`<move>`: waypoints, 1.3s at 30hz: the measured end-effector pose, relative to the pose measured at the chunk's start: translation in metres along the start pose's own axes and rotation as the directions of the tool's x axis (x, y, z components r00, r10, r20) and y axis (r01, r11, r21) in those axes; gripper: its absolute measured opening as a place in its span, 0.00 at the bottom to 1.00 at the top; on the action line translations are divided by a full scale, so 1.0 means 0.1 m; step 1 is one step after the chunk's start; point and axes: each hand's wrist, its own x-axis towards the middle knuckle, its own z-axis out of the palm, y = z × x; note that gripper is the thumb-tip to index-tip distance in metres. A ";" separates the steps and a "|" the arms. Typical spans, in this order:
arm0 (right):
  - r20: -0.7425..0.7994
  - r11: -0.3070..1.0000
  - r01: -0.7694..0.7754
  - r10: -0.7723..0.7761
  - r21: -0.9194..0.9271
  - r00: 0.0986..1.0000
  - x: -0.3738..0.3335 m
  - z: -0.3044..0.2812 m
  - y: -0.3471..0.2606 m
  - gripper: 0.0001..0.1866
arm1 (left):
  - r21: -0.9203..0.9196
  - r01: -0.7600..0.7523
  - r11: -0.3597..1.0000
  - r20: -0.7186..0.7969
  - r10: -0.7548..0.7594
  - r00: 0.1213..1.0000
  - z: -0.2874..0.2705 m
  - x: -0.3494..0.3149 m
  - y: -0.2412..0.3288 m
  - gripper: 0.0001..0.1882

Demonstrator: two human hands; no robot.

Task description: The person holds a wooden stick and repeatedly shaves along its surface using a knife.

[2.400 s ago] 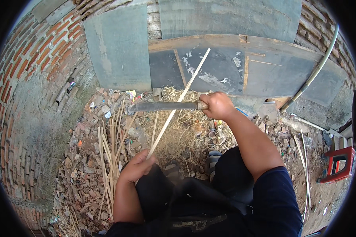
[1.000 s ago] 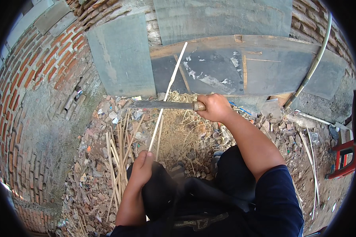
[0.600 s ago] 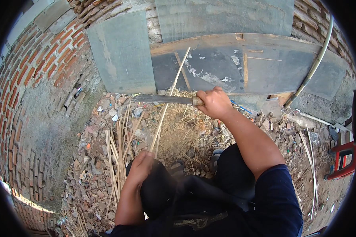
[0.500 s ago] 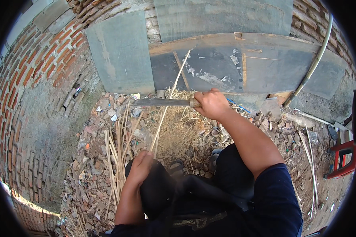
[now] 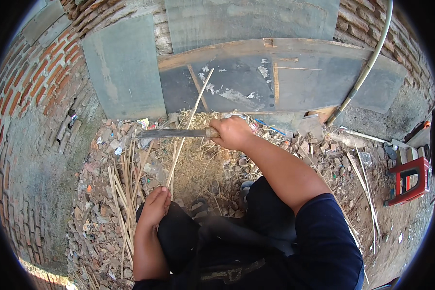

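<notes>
A brick wall (image 5: 34,169) fills the left side, and rubble (image 5: 94,222) spreads out beneath it. A pale tangle of shavings (image 5: 203,166) sits ahead of the knees, and here's the wooden strip (image 5: 193,110), slanting up and away to the right above it, slightly bowed, far tip in front of the dark board (image 5: 237,87). Across its middle lies the knife (image 5: 171,133), blade pointing left; whether the edge bites, I cannot tell. Right hand (image 5: 233,133) next: fingers clenched round the handle, the strip well clear of them, off to the left. And the left hand (image 5: 154,205), near the knee, pinches the strip's near end between thumb and curled fingers.
</notes>
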 end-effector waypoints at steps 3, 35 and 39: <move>0.006 1.000 -0.001 0.001 -0.031 1.000 -0.01 0.01 0.01 0.17 | -0.001 0.012 1.000 0.012 -0.012 1.000 0.00 0.00 0.01 0.14; -0.019 0.974 -0.201 0.204 0.106 0.979 0.11 -0.03 0.12 0.19 | -0.103 0.004 0.995 0.268 0.024 0.963 -0.08 -0.02 0.00 0.16; -0.068 0.978 -0.185 0.191 0.093 0.979 0.10 0.06 0.11 0.20 | -0.131 0.115 0.985 0.262 -0.077 0.962 -0.13 0.02 0.05 0.18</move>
